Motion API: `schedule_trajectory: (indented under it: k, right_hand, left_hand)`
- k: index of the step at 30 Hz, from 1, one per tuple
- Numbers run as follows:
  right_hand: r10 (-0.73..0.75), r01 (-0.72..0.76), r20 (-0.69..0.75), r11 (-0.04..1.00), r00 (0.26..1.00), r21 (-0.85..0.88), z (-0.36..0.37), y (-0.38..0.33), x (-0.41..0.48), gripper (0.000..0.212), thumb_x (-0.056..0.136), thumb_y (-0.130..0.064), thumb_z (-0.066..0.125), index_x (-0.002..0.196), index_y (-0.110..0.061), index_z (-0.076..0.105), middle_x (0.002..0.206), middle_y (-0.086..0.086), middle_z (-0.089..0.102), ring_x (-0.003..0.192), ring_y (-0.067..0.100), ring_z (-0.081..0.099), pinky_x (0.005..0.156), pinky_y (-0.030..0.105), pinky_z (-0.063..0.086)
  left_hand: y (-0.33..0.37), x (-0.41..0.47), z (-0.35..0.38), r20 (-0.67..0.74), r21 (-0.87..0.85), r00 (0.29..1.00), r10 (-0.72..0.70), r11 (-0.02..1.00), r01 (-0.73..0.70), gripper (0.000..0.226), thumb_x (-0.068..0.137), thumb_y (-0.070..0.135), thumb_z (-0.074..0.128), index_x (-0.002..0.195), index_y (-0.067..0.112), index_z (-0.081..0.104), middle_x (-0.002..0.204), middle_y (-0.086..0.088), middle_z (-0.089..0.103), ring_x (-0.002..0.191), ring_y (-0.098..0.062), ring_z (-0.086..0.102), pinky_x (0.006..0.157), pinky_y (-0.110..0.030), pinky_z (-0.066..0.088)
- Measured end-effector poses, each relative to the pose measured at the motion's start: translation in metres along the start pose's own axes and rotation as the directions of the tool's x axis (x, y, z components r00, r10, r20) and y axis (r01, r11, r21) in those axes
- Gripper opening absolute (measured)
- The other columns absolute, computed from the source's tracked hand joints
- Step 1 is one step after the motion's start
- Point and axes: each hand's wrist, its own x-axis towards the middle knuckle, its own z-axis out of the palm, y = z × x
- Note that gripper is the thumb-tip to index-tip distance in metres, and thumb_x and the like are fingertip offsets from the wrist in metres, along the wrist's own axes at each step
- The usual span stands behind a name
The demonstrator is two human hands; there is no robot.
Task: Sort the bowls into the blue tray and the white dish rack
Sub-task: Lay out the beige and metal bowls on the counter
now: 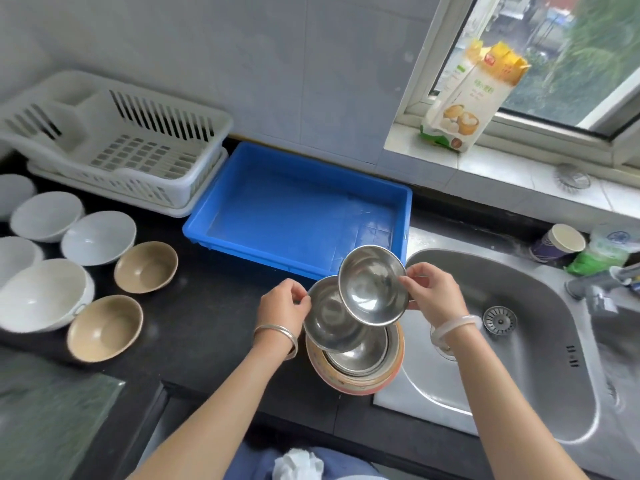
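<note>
The black counter (214, 341) runs under and to the left of the blue tray (294, 209), which sits against the tiled wall. The steel sink (540, 358) lies to the tray's right and nearer the person. The white dish rack (138, 190) stands just left of the tray, its corner touching or nearly touching the tray's rim.

Further left of the tray, a cluster of white bowls (98, 237) rests upright on the counter, with two tan bowls (145, 266) on the side nearest the tray.

In front of the tray's near right corner, an orange-rimmed bowl (360, 382) sits at the sink's edge with steel bowls nested inside it. Above this stack, the left hand (284, 306) pinches the left rim of one steel bowl (329, 317) between thumb and fingertips. The right hand (433, 292) pinches the right rim of a second steel bowl (372, 284), held tilted, overlapping the first and reaching over the tray's front rim.
</note>
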Motion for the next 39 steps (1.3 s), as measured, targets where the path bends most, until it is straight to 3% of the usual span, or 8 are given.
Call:
schedule_trajectory:
  k: [5, 13, 18, 22, 26, 32, 36, 39]
  right_hand:
    - [-0.021, 0.019, 0.056, 1.000, 0.998, 0.023, 0.034, -0.023, 0.009, 0.014, 0.083, -0.010, 0.065, 0.073, -0.017, 0.058, 0.069, 0.004, 0.064, 0.044, 0.006, 0.060, 0.043, 0.016, 0.049]
    - [-0.003, 0.011, 0.287, 1.000, 0.958, -0.028, 0.133, -0.041, 0.021, 0.006, 0.084, -0.006, 0.062, 0.084, -0.011, 0.059, 0.073, 0.010, 0.064, 0.044, 0.009, 0.062, 0.044, 0.020, 0.053]
    - [0.004, 0.032, 0.391, 0.996, 0.920, -0.086, 0.203, -0.051, 0.020, 0.008, 0.082, -0.012, 0.063, 0.090, -0.010, 0.061, 0.077, 0.010, 0.064, 0.058, 0.019, 0.063, 0.058, 0.033, 0.058]
    - [0.015, 0.049, 0.428, 0.989, 0.904, -0.138, 0.250, -0.060, 0.018, 0.012, 0.084, -0.016, 0.061, 0.095, -0.012, 0.059, 0.076, 0.004, 0.064, 0.061, 0.014, 0.065, 0.044, 0.017, 0.052]
    - [0.043, 0.058, 0.436, 0.975, 0.899, -0.215, 0.282, -0.062, 0.016, 0.010, 0.087, -0.018, 0.058, 0.097, -0.018, 0.055, 0.080, 0.001, 0.062, 0.063, 0.013, 0.065, 0.042, 0.013, 0.049]
    - [0.061, 0.089, 0.433, 0.944, 0.899, -0.318, 0.304, -0.056, 0.016, 0.013, 0.088, -0.019, 0.057, 0.102, -0.018, 0.055, 0.074, -0.003, 0.059, 0.067, 0.020, 0.067, 0.074, 0.042, 0.059]
    - [0.074, 0.076, 0.425, 0.943, 0.902, -0.325, 0.307, -0.049, 0.016, 0.017, 0.089, -0.019, 0.057, 0.106, -0.016, 0.056, 0.076, -0.005, 0.057, 0.067, 0.019, 0.067, 0.077, 0.043, 0.058]
    - [0.101, 0.038, 0.419, 0.950, 0.902, -0.309, 0.307, -0.048, 0.016, 0.017, 0.089, -0.019, 0.058, 0.105, -0.017, 0.055, 0.079, -0.002, 0.059, 0.070, 0.020, 0.067, 0.079, 0.042, 0.058]
  left_hand:
    - [-0.029, -0.001, -0.041, -0.092, -0.108, 0.985, -0.143, 0.985, 0.133, 0.016, 0.084, 0.015, 0.061, 0.073, 0.024, 0.055, 0.076, 0.007, 0.063, 0.073, -0.014, 0.065, 0.070, -0.031, 0.057]
    - [-0.100, -0.019, -0.093, -0.222, -0.266, 0.888, -0.404, 0.901, 0.343, 0.016, 0.082, 0.013, 0.063, 0.069, 0.022, 0.058, 0.069, 0.004, 0.065, 0.068, -0.022, 0.067, 0.074, -0.042, 0.059]
    - [-0.144, -0.032, -0.115, -0.263, -0.387, 0.801, -0.538, 0.819, 0.423, 0.014, 0.081, 0.011, 0.063, 0.069, 0.018, 0.059, 0.069, -0.001, 0.066, 0.070, -0.028, 0.067, 0.076, -0.045, 0.058]
    - [-0.172, -0.037, -0.126, -0.258, -0.422, 0.746, -0.614, 0.766, 0.485, 0.005, 0.083, 0.012, 0.059, 0.079, 0.012, 0.062, 0.072, -0.003, 0.067, 0.071, -0.027, 0.069, 0.078, -0.044, 0.057]
    - [-0.188, -0.039, -0.131, -0.254, -0.416, 0.726, -0.639, 0.750, 0.514, 0.006, 0.084, 0.012, 0.059, 0.079, 0.014, 0.061, 0.078, -0.005, 0.068, 0.076, -0.027, 0.068, 0.079, -0.044, 0.057]
    - [-0.203, -0.039, -0.135, -0.249, -0.446, 0.694, -0.675, 0.716, 0.537, 0.012, 0.083, 0.011, 0.060, 0.073, 0.018, 0.058, 0.081, -0.006, 0.067, 0.080, -0.029, 0.067, 0.079, -0.045, 0.057]
    - [-0.206, -0.038, -0.136, -0.245, -0.471, 0.682, -0.689, 0.700, 0.537, 0.021, 0.082, 0.009, 0.060, 0.067, 0.023, 0.056, 0.078, -0.005, 0.066, 0.080, -0.030, 0.067, 0.079, -0.045, 0.057]
    - [-0.209, -0.036, -0.135, -0.253, -0.467, 0.680, -0.689, 0.702, 0.537, 0.015, 0.082, 0.009, 0.060, 0.072, 0.019, 0.058, 0.081, -0.006, 0.067, 0.081, -0.030, 0.067, 0.080, -0.045, 0.056]
